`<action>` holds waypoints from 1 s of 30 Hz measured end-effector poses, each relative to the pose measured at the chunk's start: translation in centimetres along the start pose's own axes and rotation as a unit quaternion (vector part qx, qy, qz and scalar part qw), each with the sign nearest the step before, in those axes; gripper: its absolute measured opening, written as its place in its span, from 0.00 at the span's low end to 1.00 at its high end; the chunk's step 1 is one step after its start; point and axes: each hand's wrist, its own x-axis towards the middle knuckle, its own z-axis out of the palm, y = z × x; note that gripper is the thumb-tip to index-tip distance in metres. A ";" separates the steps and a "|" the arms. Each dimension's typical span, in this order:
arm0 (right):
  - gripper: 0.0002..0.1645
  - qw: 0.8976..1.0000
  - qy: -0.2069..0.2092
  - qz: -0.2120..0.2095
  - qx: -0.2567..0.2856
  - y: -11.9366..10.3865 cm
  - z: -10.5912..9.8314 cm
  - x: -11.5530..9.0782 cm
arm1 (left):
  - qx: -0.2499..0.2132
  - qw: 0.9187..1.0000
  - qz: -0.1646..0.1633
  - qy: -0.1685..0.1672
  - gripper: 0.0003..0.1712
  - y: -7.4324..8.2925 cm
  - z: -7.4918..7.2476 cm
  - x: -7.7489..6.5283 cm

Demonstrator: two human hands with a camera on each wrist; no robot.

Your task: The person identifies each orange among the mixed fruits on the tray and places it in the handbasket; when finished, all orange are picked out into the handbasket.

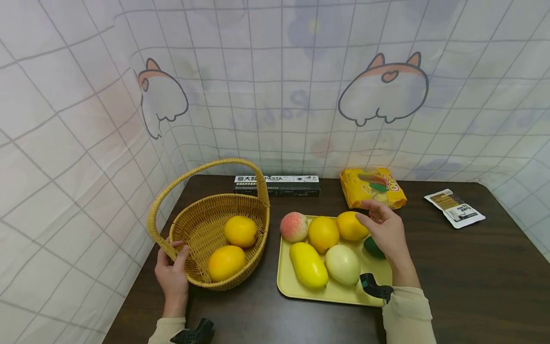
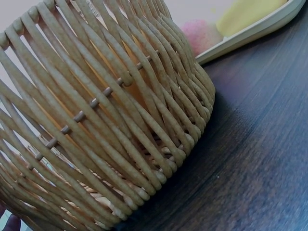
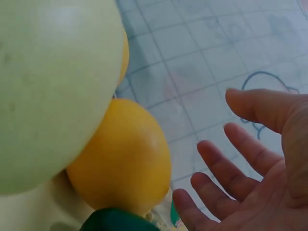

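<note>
In the head view my left hand (image 1: 172, 277) grips the left rim of a woven wicker basket (image 1: 195, 229), near the foot of its arched handle. Two yellow-orange fruits, one behind (image 1: 240, 231) and one in front (image 1: 227, 263), lie inside. My right hand (image 1: 388, 234) is over the right part of a pale yellow tray (image 1: 301, 292), thumb and fingers apart, holding nothing. Nearest to it is a yellow-orange fruit (image 3: 125, 159), not touched in the right wrist view. A dark green fruit (image 1: 374, 248), partly hidden, lies by the wrist.
Also on the tray are a peach (image 1: 294, 227), a round orange fruit (image 1: 323, 234), a long yellow fruit (image 1: 308, 265) and a pale green fruit (image 1: 342, 264). Behind stand a pasta box (image 1: 292, 186) and a yellow packet (image 1: 371, 186). A white pouch (image 1: 455, 208) lies right.
</note>
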 end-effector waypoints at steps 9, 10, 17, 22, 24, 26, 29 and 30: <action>0.33 0.998 -0.045 0.023 -0.026 1.3 -0.2 0.4 | -0.004 1.000 0.005 0.000 0.16 -0.3 0.2 0.1; 0.34 0.998 -0.049 0.023 -0.026 1.4 -0.1 0.4 | -0.003 1.000 0.006 -0.001 0.15 -0.2 0.2 0.1; 0.38 0.992 -0.078 0.009 -0.094 1.4 0.1 0.5 | 0.004 1.000 0.005 -0.003 0.16 -0.1 0.1 0.1; 0.40 0.986 -0.104 0.019 -0.130 1.1 -0.3 0.5 | 0.001 1.000 0.003 -0.002 0.16 -0.1 0.1 0.1; 0.41 0.985 -0.113 0.024 -0.126 1.2 -0.5 0.5 | -0.002 1.000 0.003 -0.002 0.15 -0.1 0.0 0.1; 0.42 0.984 -0.123 0.025 -0.127 1.3 -0.8 0.5 | -0.002 1.000 0.003 0.000 0.15 -0.1 0.0 0.1; 0.42 0.980 -0.143 0.021 -0.135 1.6 -1.0 0.6 | -0.001 1.000 0.003 0.001 0.15 -0.1 0.0 0.1; 0.42 0.978 -0.150 0.021 -0.143 1.7 -1.1 0.6 | -0.001 1.000 0.003 0.001 0.15 0.0 0.0 0.1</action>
